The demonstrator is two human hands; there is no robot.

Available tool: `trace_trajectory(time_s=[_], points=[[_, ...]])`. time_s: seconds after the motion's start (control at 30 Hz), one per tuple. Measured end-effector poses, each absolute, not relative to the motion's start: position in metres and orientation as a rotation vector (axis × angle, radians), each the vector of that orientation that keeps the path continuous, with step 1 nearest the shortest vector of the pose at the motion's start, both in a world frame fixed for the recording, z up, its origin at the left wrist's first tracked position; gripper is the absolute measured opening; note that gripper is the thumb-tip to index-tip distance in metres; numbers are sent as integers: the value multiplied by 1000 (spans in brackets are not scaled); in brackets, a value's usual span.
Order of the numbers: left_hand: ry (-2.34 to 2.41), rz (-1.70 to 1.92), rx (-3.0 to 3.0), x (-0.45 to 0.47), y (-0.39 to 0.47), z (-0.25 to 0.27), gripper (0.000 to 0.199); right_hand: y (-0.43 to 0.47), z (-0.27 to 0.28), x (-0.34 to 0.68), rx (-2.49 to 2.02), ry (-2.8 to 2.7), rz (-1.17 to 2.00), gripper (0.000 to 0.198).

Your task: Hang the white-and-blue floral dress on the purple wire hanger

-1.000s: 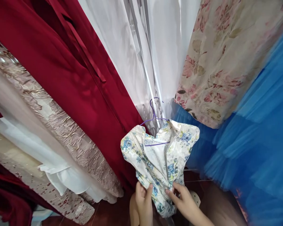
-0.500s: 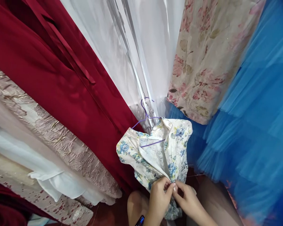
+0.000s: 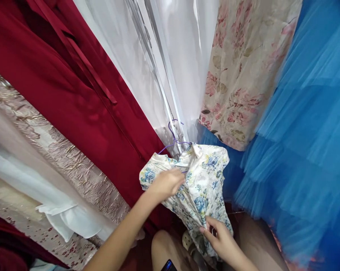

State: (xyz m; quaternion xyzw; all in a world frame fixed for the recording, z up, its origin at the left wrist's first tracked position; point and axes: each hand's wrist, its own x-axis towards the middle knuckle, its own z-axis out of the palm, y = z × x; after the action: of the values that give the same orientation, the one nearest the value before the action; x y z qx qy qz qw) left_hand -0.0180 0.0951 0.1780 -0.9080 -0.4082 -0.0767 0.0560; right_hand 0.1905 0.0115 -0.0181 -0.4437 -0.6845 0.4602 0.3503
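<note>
A white dress (image 3: 215, 177) with blue and yellow flowers hangs on a purple wire hanger (image 3: 174, 140) in the lower middle of the head view. My left hand (image 3: 170, 183), slightly blurred, is closed near the top of the dress's zipper opening, just below the neckline; its fingers cover the zipper pull. Beneath it, the two edges of the opening lie together. Lower down, my right hand (image 3: 215, 233) pinches the fabric at the bottom end of the opening, thumb against fingers.
Long garments hang all round: a dark red one (image 3: 102, 116), a white one with ribbons (image 3: 184, 75), a beige floral one (image 3: 238, 86) and a blue tulle one (image 3: 294, 143). Textured pink cloth (image 3: 65, 169) hangs left. A phone (image 3: 169, 265) lies by my knee.
My left hand has moved up and left from beside my right hand to the neckline. The gaping opening has drawn together. My right hand stays low, gripping the dress.
</note>
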Motion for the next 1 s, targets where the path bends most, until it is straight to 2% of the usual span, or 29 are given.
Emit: trace_trajectory(time_s=[0.13, 0.27, 0.43, 0.53, 0.6, 0.7, 0.77, 0.83, 0.9, 1.0], points=[[-1253, -444, -2610, -36, 129, 236, 28, 16, -13, 193, -1148, -1740, 1165, 31], [-1259, -707, -2496, -35, 143, 255, 26, 21, -14, 195, -1148, -1782, 1148, 30], [-1314, -822, -2638, -21, 131, 237, 21, 33, -12, 204, -1107, -1860, 1255, 19], [-1315, -862, -2632, -19, 119, 229, 17, 53, 19, 208, -1037, -1803, 1201, 16], [-1278, -887, -2593, -20, 113, 226, 15, 73, 54, 207, -966, -1755, 1100, 20], [-1317, -962, -2454, -18, 108, 221, 14, 108, 111, 196, -797, -1778, 898, 40], [-1408, -1112, -2294, -14, 105, 212, 13, 132, 138, 183, -698, -1842, 811, 44], [-1498, -1317, -2153, -9, 104, 199, 13, 151, 151, 168, -620, -1884, 761, 37], [-1585, -1543, -2086, -4, 104, 181, 15, 164, 151, 156, -579, -1872, 733, 26], [-1704, -1925, -2085, 3, 108, 150, 21, 171, 142, 146, -553, -1815, 747, 22]])
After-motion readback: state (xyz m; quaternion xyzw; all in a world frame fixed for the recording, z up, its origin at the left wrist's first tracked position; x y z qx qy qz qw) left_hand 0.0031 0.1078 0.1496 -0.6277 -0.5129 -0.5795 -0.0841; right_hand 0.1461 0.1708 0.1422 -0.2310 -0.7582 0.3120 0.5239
